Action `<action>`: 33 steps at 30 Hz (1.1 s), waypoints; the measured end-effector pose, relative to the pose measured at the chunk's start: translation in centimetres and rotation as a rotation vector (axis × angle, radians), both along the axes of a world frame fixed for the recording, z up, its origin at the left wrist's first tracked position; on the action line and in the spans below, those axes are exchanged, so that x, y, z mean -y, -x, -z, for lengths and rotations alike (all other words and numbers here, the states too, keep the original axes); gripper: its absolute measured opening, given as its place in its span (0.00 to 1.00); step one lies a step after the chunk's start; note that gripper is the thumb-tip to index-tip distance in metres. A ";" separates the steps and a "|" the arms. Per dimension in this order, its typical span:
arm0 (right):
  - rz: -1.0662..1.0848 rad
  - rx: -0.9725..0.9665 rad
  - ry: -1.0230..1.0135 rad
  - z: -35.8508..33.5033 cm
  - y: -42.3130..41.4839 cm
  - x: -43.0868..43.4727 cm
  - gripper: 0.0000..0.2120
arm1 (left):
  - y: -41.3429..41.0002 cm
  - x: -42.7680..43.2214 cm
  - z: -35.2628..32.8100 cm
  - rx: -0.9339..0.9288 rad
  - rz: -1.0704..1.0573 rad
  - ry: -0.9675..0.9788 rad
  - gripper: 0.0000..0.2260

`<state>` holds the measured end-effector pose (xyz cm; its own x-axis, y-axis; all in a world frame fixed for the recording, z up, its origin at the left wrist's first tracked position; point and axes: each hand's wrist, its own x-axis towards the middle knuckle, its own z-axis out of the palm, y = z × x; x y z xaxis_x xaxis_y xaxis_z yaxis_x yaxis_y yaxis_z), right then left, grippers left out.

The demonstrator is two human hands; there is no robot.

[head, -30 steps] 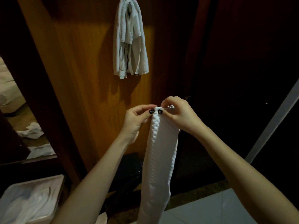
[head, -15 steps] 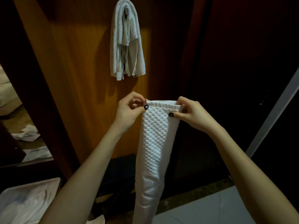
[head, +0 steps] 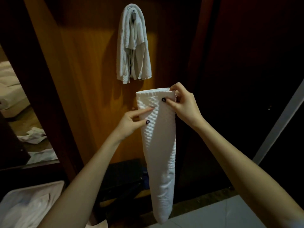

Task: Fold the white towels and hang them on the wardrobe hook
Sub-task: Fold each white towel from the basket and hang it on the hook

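A long white waffle-textured towel (head: 160, 145) hangs folded lengthwise in front of the wooden wardrobe panel (head: 85, 79). My right hand (head: 182, 104) pinches its top right corner. My left hand (head: 131, 121) has let go of the top edge and sits lower on the towel's left side, fingers stretched across the cloth and thumb in front. Above, several white towels (head: 133, 45) hang folded over the metal hook (head: 134, 14).
A white basket (head: 24, 206) holding more white cloth sits at the lower left. Crumpled white cloths (head: 32, 136) lie on the floor in the room beyond the left doorway. A dark low rack (head: 121, 176) stands under the panel. Pale tiles (head: 213, 214) cover the lower right floor.
My left hand released the towel's top left corner and dropped down the left side. My right hand lifted the top right corner higher, and the towel's top edge widened.
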<state>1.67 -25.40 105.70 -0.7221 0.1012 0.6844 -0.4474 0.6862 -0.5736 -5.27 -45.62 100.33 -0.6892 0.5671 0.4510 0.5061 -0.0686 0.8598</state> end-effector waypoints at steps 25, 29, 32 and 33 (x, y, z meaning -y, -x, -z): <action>0.018 -0.093 0.196 -4.3 1.5 -4.4 0.10 | -2.4 -7.2 4.3 0.008 -0.479 -0.385 0.17; -0.050 -0.109 0.238 -5.3 1.6 -4.6 0.10 | -3.3 -7.4 3.6 -0.159 -0.403 -0.409 0.24; -0.094 -0.099 0.311 -6.2 1.6 -4.9 0.10 | -3.0 -7.6 2.7 -0.219 -0.312 -0.385 0.27; -0.113 -0.090 0.342 -6.5 1.6 -5.0 0.09 | -2.9 -7.7 2.3 -0.200 -0.281 -0.370 0.28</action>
<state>0.05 -20.43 112.25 -0.6804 0.2581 0.6859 -0.5683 0.4051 -0.7162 -2.36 -37.93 98.04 -0.6716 0.1496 0.7256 0.7012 -0.1879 0.6878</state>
